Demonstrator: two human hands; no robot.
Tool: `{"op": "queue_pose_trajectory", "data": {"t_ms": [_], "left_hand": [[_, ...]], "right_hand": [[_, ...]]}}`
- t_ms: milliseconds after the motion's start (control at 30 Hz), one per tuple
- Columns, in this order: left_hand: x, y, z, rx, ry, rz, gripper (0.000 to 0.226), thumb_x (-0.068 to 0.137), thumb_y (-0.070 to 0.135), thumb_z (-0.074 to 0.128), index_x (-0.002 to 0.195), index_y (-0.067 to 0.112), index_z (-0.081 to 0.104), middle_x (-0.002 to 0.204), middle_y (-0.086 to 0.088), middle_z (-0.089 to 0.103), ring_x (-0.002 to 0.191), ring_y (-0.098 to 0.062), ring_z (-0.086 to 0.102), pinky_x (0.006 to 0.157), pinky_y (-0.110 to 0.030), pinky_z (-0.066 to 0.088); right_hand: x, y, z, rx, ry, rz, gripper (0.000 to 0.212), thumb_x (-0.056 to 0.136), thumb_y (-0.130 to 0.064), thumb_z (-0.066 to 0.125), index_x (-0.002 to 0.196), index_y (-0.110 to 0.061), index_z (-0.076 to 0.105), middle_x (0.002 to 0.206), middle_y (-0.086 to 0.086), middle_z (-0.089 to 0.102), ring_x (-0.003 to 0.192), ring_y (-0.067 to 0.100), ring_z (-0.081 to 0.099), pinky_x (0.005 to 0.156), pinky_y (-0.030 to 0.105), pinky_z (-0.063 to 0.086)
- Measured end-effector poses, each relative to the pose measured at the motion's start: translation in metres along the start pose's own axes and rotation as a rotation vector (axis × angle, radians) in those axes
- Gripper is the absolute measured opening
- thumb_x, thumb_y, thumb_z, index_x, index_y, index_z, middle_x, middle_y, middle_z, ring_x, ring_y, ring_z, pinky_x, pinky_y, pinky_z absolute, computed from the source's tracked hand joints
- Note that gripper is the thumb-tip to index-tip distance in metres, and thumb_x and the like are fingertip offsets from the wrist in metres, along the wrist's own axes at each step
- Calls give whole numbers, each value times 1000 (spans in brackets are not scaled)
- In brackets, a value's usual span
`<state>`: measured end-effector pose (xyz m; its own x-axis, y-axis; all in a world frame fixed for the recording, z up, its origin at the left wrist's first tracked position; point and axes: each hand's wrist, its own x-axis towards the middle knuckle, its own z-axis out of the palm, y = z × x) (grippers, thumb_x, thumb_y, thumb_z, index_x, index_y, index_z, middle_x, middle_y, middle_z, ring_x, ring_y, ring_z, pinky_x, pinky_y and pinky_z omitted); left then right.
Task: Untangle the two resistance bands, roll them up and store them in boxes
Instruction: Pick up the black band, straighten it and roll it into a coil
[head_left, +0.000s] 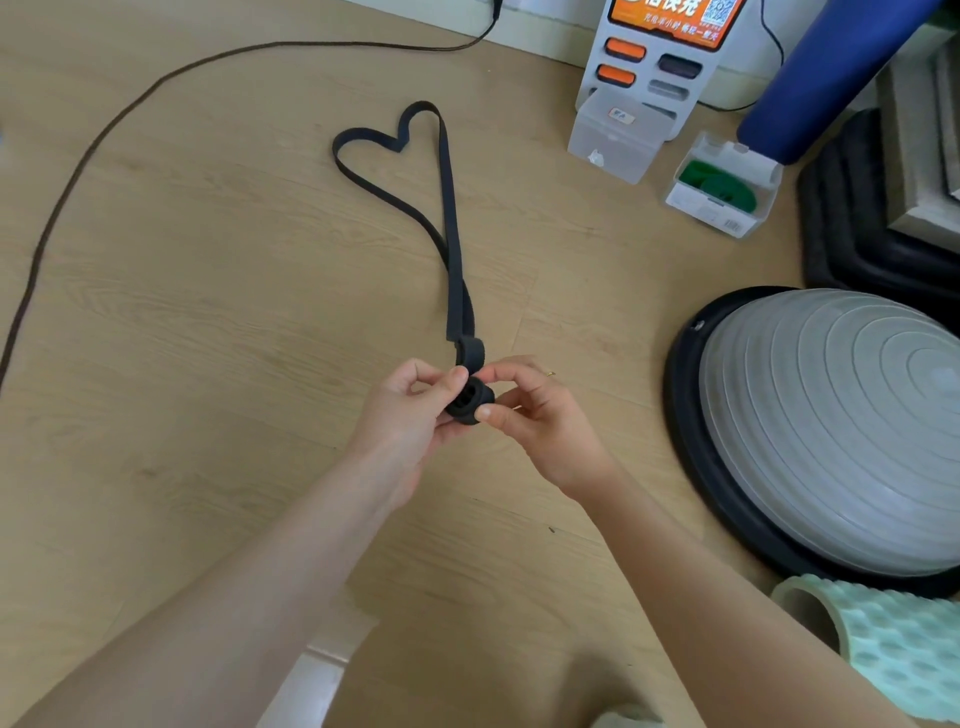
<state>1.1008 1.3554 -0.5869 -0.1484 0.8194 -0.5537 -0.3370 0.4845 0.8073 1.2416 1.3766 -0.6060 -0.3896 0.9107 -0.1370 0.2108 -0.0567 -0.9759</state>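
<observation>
A black resistance band lies stretched along the wooden floor, its far end looped in a heart shape. Its near end is wound into a small tight roll held above the floor. My left hand pinches the roll from the left and my right hand pinches it from the right. A green band, rolled up, sits inside a clear plastic box at the right. Another clear box stands behind it, and I cannot tell what is inside.
A grey balance dome with a black rim lies at the right. A green foam roller is at the bottom right. A blue rolled mat, dark mats, a white and orange charging station and a dark cable border the floor.
</observation>
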Motion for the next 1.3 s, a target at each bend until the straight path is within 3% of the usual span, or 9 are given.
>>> {"op": "queue_pose_trajectory", "data": {"t_ms": [300, 433, 533, 667, 767, 867, 1000, 1133, 1300], "left_hand": [[-15, 22, -24, -221, -119, -103, 10, 88, 4, 56, 87, 12, 50, 85, -15, 72, 71, -20, 71, 70, -31, 59], [-10, 21, -42, 187, 57, 63, 16, 83, 5, 65, 79, 16, 54, 80, -15, 68, 64, -18, 67, 73, -35, 59], [-11, 19, -57, 594, 92, 207, 21, 78, 11, 71, 70, 25, 57, 71, -13, 67, 73, -35, 64, 79, -48, 54], [-13, 18, -71, 725, 99, 253, 18, 75, 11, 72, 75, 13, 55, 61, -1, 62, 64, -26, 53, 63, -31, 36], [-15, 24, -80, 716, 100, 273, 16, 76, 11, 72, 77, 16, 57, 65, -5, 59, 63, -21, 51, 64, -30, 37], [-20, 34, -80, 356, 147, 200, 15, 81, 7, 68, 81, 18, 57, 72, -5, 61, 68, -15, 59, 67, -24, 49], [-19, 36, -69, -7, 233, 163, 16, 83, 5, 65, 80, 17, 56, 78, -9, 62, 71, -16, 63, 71, -26, 53], [-14, 26, -74, 318, 316, 366, 19, 81, 7, 67, 74, 22, 58, 76, -6, 66, 74, -24, 64, 74, -35, 50], [-16, 26, -86, 411, 178, 512, 25, 82, 3, 65, 73, 25, 57, 76, 2, 65, 71, -7, 61, 73, -30, 51]], "right_hand": [[8, -8, 26, 51, 5, -159, 35, 79, -6, 66, 100, -32, 57, 104, -7, 43, 61, 16, 42, 68, 22, 46], [10, -3, 44, -143, 77, -113, 29, 78, -6, 71, 93, -28, 58, 100, -9, 39, 60, 3, 40, 65, 12, 40], [8, -1, 49, -468, 112, -243, 31, 80, -15, 71, 105, -20, 54, 114, -9, 41, 91, -9, 44, 78, 9, 38], [29, -8, 43, -891, -139, -564, 44, 83, -17, 65, 125, -18, 54, 137, 3, 51, 131, 29, 41, 105, 42, 30], [46, -7, 49, -1084, -188, -718, 31, 82, -16, 66, 113, -13, 63, 104, 2, 71, 106, 25, 64, 103, 44, 37], [48, -11, 63, -1156, 36, -705, 12, 80, -15, 67, 92, -13, 67, 69, -1, 67, 64, 22, 65, 58, 29, 53], [35, -24, 88, -947, 279, -456, 20, 82, -19, 49, 86, -13, 67, 63, -1, 58, 60, 20, 55, 38, 28, 39], [25, -31, 95, -553, 31, -91, 28, 89, -6, 43, 112, -11, 59, 79, 10, 63, 70, 22, 52, 60, 33, 42], [21, -38, 79, 129, -107, 201, 10, 95, -12, 48, 92, -18, 54, 70, -8, 59, 55, 3, 46, 56, 19, 34]]}}
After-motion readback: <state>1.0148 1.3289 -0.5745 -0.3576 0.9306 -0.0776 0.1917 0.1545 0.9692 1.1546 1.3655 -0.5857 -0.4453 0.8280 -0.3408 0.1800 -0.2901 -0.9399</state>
